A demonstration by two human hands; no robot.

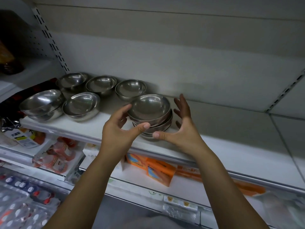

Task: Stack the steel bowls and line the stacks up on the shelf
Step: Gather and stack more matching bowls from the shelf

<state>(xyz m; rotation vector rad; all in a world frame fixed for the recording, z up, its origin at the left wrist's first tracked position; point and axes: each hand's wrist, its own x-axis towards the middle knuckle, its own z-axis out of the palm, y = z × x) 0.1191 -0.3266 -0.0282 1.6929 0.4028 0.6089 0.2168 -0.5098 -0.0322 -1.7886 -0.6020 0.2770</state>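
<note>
Two bare forearms (92, 179), uncovered to the frame's edge. Left hand (118, 131) and right hand (184, 129) likewise bare, thumbnails (146, 125) trimmed short. Blurred grey cloth (148, 222) low between.

Both thumbs cover the front of the stack of bowls (151, 111), so its lower bowls cannot be counted, and whether the left hand (118, 129) grips or only touches it is unclear. Some fingers of the right hand (183, 128) lie partly behind the stack. The left forearm (92, 176) hides part of the orange boxes (162, 171); the shelf labels (179, 202) are too blurred to read.
</note>
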